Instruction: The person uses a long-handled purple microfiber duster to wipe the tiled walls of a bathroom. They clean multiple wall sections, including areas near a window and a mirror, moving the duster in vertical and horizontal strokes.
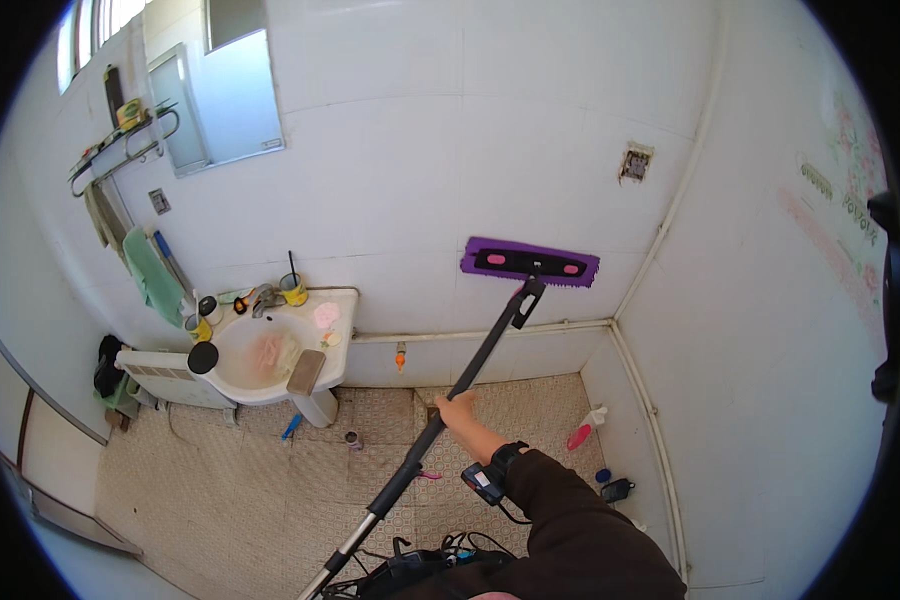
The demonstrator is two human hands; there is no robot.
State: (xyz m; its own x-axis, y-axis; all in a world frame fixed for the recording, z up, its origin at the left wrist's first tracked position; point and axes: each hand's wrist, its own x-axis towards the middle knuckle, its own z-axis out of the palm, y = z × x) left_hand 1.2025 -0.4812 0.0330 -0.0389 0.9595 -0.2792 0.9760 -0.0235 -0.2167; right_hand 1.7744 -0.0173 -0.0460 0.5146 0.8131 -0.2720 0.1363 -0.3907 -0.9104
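Note:
My right hand [457, 418] is closed around the dark grey pole [415, 455] of a flat mop. The pole slants from the bottom edge up to the right, silver on its lower stretch. At its far end the purple mop head [530, 262], with a black plate and two pink patches, lies against the white wall [390, 200]. A dark sleeve [580, 510] covers my right arm, and a strapped-on device [483, 483] sits at the wrist. My left hand is out of the picture.
A white washbasin [345, 325] stands left, with cups, a tap and cloths. Above it are a mirror [220, 100] and a wire shelf [130, 140]. Pipes [640, 380] run along the right corner. A pink spray bottle [582, 432] and a small jar [353, 440] stand on the patterned floor [240, 490].

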